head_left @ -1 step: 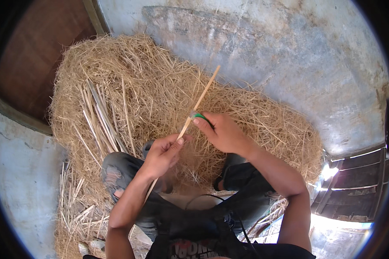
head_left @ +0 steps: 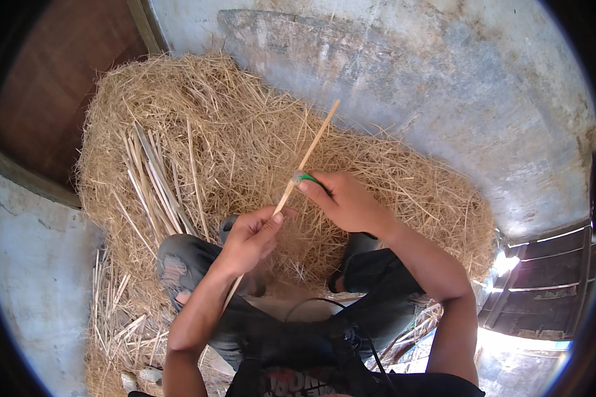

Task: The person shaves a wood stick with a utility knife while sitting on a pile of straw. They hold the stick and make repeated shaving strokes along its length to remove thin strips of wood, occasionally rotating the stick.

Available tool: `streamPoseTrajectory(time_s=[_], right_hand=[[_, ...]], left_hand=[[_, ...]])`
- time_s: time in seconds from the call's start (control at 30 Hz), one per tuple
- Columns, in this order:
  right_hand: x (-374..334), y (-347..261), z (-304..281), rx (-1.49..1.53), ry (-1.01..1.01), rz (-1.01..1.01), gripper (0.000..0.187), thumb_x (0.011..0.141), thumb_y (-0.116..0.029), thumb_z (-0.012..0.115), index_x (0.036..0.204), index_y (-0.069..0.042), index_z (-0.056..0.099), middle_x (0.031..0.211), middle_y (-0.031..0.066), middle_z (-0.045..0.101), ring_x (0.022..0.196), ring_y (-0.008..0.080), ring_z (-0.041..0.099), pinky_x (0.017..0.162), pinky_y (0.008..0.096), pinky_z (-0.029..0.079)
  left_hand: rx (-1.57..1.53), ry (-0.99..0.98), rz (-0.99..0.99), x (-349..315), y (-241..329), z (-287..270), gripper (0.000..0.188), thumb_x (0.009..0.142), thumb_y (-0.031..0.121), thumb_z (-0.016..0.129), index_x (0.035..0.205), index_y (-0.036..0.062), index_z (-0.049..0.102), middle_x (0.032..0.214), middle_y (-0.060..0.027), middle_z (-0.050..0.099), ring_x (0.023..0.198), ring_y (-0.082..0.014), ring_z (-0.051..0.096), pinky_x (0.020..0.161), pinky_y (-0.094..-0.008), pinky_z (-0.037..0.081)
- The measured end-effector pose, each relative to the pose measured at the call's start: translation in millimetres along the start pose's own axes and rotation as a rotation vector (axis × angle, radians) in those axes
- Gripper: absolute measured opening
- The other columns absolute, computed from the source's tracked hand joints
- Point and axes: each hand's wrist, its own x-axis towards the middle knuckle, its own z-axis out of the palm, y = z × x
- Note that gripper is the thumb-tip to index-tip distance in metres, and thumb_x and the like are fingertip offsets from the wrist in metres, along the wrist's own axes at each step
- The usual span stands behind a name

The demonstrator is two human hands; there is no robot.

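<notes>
A long pale strip of split wood or bamboo [head_left: 319,135] slants up from beside my left forearm to a tip over the straw. My left hand [head_left: 248,241] pinches it near its middle, thumb on top, and its lower end runs down past my wrist. Farther up the strip, my right hand [head_left: 351,202] is closed round a small green-handled tool [head_left: 304,177]. The tool's greyish head touches the strip just above my left hand. My fingers hide most of the handle, so I cannot tell its exact kind.
A big heap of straw-like shavings [head_left: 232,132] fills the space ahead. On its left lies a bundle of pale strips [head_left: 153,178]. A grey wall [head_left: 444,86] stands behind, with a brown panel [head_left: 59,92] at far left. My knees are bent on both sides.
The strip's far tip has shifted very slightly to the right. Both hands keep the same grip, with the tool still against the strip.
</notes>
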Motion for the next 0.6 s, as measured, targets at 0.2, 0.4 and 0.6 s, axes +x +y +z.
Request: streamPoseTrajectory(time_s=[0.2,0.4,0.6], right_hand=[[-1.9,20.0,-9.5,0.143,-0.414,-0.045,0.046,0.106,-0.046,0.056,0.100,-0.002,0.069,0.061,0.0035,0.049,0.055,0.0139,0.047,0.055,0.0360,0.039],[4.0,5.2,-5.0,0.188,0.169,-0.083,0.024,0.097,-0.027,0.077,0.099,-0.005,0.069,0.062,-0.0090,0.042,0.055,0.0036,0.038,0.052,0.0257,0.028],[6.6,-2.2,7.9,0.111,0.278,-0.086,0.020,0.094,-0.022,0.079,0.097,-0.003,0.072,0.059,-0.0042,0.040,0.054,0.0063,0.037,0.051,0.0288,0.030]], left_hand=[[0.044,0.065,0.070,4.4,-7.6,-9.8,0.035,0.112,0.026,0.050,0.132,-0.0007,0.062,0.059,0.0070,0.037,0.047,-0.0032,0.034,0.045,-0.0233,0.026],[0.202,0.130,0.155,6.7,-1.6,-3.4,0.035,0.110,0.024,0.055,0.135,0.0004,0.062,0.063,0.0080,0.043,0.050,-0.0016,0.036,0.047,-0.0223,0.026],[0.229,0.155,0.125,13.8,-3.0,8.1,0.035,0.107,0.019,0.061,0.137,0.0017,0.064,0.069,0.0097,0.047,0.060,-0.0015,0.037,0.054,-0.0223,0.029]])
